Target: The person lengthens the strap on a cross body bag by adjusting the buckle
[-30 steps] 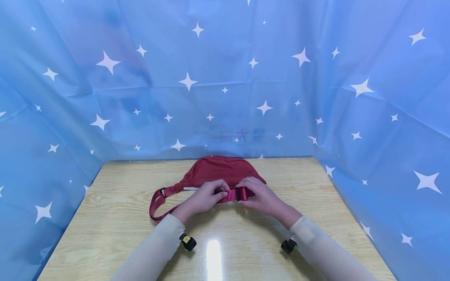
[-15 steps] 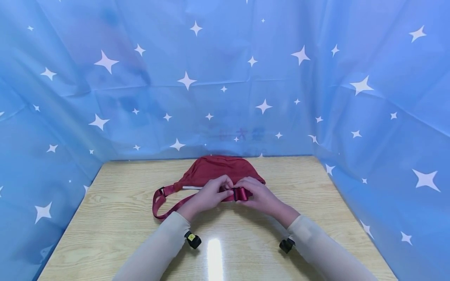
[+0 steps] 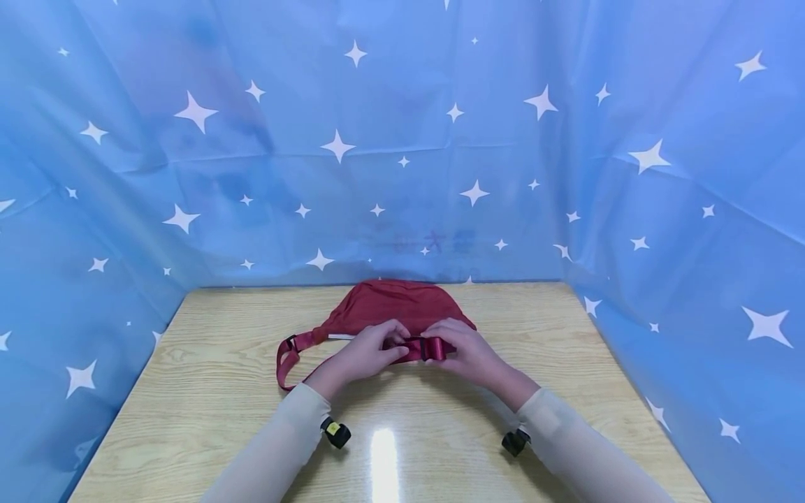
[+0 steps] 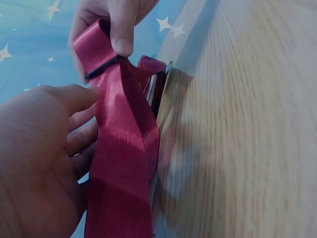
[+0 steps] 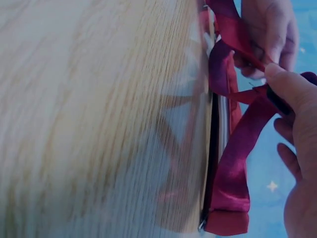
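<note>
A dark red waist bag (image 3: 396, 307) lies at the back of the table in the head view, its wide strap (image 4: 119, 173) running in front of it. My left hand (image 3: 365, 353) pinches the strap's edge between thumb and fingers. Just to the right, my right hand (image 3: 468, 353) grips a folded loop of strap beside a black slider buckle (image 4: 103, 67). In the right wrist view, the right thumb (image 5: 282, 77) presses on the webbing close to the buckle, and a strap end (image 5: 228, 220) joins the bag's corner. The right fingertips are partly hidden behind the webbing.
Left of the bag, the strap bends in a loop (image 3: 283, 367) below a second black buckle (image 3: 291, 343). The wooden table (image 3: 207, 419) is backed by a blue star-patterned curtain (image 3: 402, 105) on three sides. A camera (image 3: 336, 433) hangs at the left wrist.
The left hand slid right to the buckle, then back left along the strap. The buckle sits slightly further left than a second ago, and the left strap loop is a little smaller.
</note>
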